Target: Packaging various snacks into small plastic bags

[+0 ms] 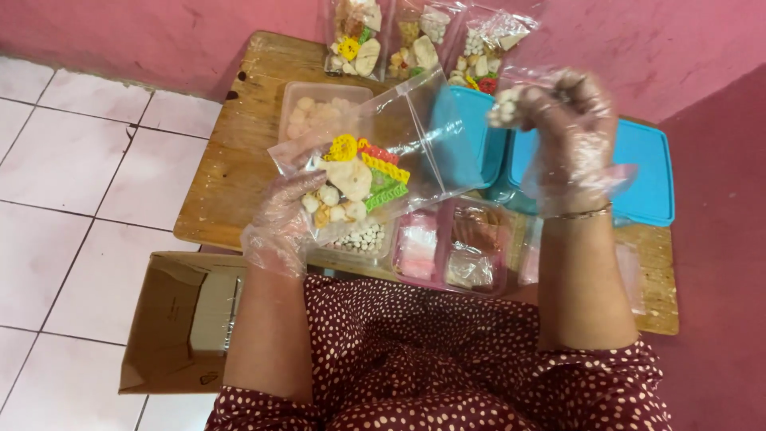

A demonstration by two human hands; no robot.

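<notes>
My left hand (pixel 281 222), in a thin clear plastic glove, holds a clear plastic bag (pixel 415 132) from below over the wooden table (pixel 231 172). The bag is tilted with its mouth to the upper right and holds mixed crackers (pixel 357 179): white pieces, a yellow ring, red, yellow and green ridged strips. My right hand (pixel 570 136), also gloved, is raised to the right of the bag's mouth and pinches several small white round pieces (pixel 505 108) in its fingertips.
Three filled snack bags (pixel 423 40) lean against the pink wall. On the table are a clear tub of pale balls (pixel 319 112), blue tubs with a lid (pixel 646 175), and a pink divided tray (pixel 447 255). An open cardboard box (pixel 187 319) stands on the tiled floor at left.
</notes>
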